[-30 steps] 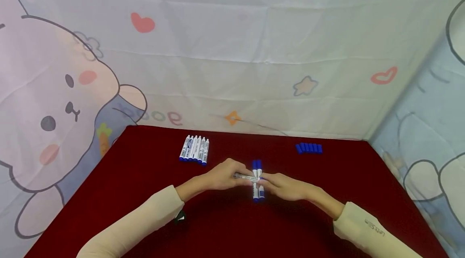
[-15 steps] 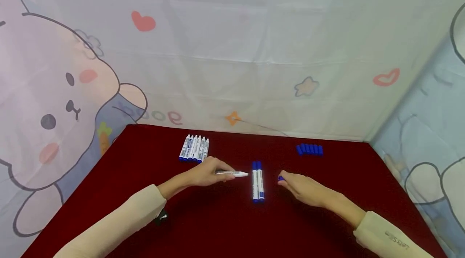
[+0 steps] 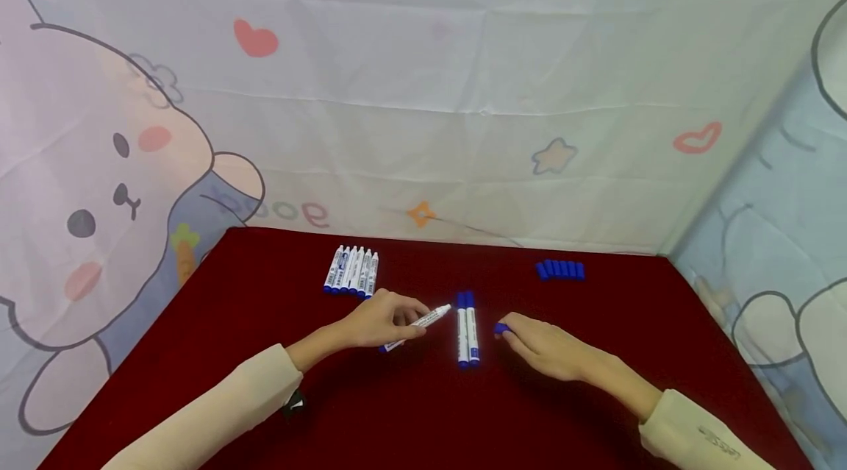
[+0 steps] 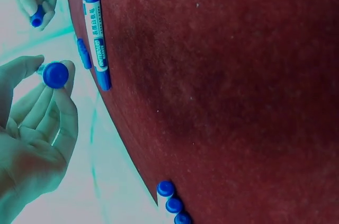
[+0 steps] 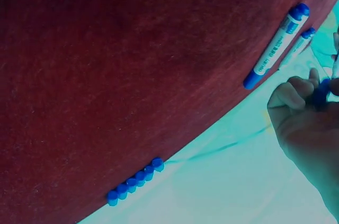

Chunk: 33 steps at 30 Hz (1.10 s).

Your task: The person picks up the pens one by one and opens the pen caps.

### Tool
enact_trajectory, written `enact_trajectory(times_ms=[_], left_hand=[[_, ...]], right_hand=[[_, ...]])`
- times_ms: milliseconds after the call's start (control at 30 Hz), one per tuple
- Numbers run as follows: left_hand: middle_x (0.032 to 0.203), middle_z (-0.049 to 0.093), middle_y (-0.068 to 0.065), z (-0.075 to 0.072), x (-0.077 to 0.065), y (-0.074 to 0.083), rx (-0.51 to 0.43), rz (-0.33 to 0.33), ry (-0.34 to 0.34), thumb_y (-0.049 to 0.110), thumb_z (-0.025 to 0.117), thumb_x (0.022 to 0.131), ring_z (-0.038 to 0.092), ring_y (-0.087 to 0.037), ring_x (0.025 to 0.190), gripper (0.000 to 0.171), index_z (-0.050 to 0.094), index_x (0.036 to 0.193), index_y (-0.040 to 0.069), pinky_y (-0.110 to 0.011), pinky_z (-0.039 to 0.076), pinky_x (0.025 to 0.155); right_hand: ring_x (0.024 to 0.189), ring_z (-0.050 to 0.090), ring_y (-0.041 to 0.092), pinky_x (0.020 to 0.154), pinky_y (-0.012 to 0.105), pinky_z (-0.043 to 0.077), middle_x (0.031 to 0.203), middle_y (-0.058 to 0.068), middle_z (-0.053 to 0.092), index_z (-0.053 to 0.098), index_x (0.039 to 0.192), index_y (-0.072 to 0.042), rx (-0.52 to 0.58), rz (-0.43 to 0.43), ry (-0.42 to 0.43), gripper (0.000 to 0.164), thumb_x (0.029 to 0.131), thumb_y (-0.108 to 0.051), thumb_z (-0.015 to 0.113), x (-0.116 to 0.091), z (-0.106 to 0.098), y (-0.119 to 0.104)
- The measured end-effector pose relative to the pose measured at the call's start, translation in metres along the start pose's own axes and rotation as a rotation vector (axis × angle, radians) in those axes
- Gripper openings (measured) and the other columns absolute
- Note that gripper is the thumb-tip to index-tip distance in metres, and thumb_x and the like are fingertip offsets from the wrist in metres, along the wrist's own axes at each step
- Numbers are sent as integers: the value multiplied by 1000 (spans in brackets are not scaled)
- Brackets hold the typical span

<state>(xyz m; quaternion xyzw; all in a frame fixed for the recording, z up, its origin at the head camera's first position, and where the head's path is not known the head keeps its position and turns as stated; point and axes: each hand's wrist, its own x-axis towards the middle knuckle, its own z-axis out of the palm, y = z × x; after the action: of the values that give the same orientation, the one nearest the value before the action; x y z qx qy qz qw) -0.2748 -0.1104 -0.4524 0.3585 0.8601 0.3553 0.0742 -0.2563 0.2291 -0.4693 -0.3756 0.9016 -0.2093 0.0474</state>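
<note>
My left hand (image 3: 384, 319) pinches an uncapped whiteboard marker (image 3: 430, 317) between thumb and fingers, its white tip end pointing up and to the right. In the left wrist view the blue end of that marker (image 4: 55, 75) faces the camera. My right hand (image 3: 549, 345) holds a blue marker cap (image 3: 502, 328) between thumb and fingertips; the cap also shows in the right wrist view (image 5: 321, 95). Between the hands, two capped whiteboard markers (image 3: 467, 334) lie side by side on the red cloth, blue caps toward the back.
Several uncapped markers (image 3: 351, 271) lie in a row at the back left of the red-covered table (image 3: 410, 411). A row of several blue caps (image 3: 560, 270) lies at the back right. A printed cloth backdrop (image 3: 397, 124) stands behind the table.
The hands have drawn apart from over the two capped markers, with the marker in the left and the cap in the right. The left hand's marker has since tilted tip upward.
</note>
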Motion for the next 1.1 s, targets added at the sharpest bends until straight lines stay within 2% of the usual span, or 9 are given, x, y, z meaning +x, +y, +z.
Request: enact_trajectory(times_ms=[167, 333, 467, 633, 800, 967, 1100], left_hand=[[92, 78, -9, -3, -2, -1, 36, 5, 22, 19, 74, 94, 65, 0, 65, 29, 73, 119, 4, -18, 55, 59], [93, 78, -10, -8, -5, -4, -22, -20, 24, 22, 74, 95, 66, 0, 66, 32, 72, 121, 4, -19, 55, 58], [90, 77, -10, -16, -9, -8, -69, -50, 55, 22, 73, 95, 64, -2, 64, 34, 70, 123, 3, -21, 53, 54], [90, 76, -12, -27, -14, -13, -119, -91, 134, 20, 75, 93, 64, -6, 63, 37, 69, 125, 1, -31, 57, 51], [91, 75, -15, -35, -17, -22, -123, -114, 221, 20, 77, 92, 64, -10, 62, 41, 68, 125, -3, -37, 58, 52], [96, 75, -16, -41, -18, -33, -96, -201, 326, 22, 78, 91, 64, -10, 65, 43, 68, 126, -1, -30, 57, 54], [99, 74, -18, -48, -20, -43, -53, -249, 416, 21, 78, 91, 66, -11, 67, 42, 69, 126, -1, -25, 55, 53]], right_hand=[[106, 61, 8, 92, 33, 56, 116, -6, 61, 60, 130, -12, 12, -52, -2, 32, 112, -30, 39, 1, 0, -1], [104, 63, 6, 91, 32, 57, 114, -8, 65, 64, 128, -13, 8, -90, 47, 30, 109, -31, 50, 2, -1, -3], [105, 66, 9, 91, 33, 58, 115, -7, 68, 66, 127, -15, -3, -91, 31, 30, 107, -32, 54, 0, -1, -5], [110, 67, 15, 93, 36, 58, 119, -3, 70, 66, 127, -13, 0, -91, -9, 31, 106, -33, 55, -2, -3, -6], [108, 68, 14, 91, 35, 58, 119, -3, 70, 67, 127, -14, -17, -86, -16, 31, 106, -34, 56, -3, -2, -4], [100, 66, 7, 86, 29, 58, 117, -3, 70, 68, 126, -14, -31, -85, -8, 30, 104, -32, 59, -3, -1, -1], [94, 62, 1, 82, 24, 56, 115, -3, 70, 68, 124, -14, -1, -80, -27, 28, 103, -30, 62, -3, 0, 0]])
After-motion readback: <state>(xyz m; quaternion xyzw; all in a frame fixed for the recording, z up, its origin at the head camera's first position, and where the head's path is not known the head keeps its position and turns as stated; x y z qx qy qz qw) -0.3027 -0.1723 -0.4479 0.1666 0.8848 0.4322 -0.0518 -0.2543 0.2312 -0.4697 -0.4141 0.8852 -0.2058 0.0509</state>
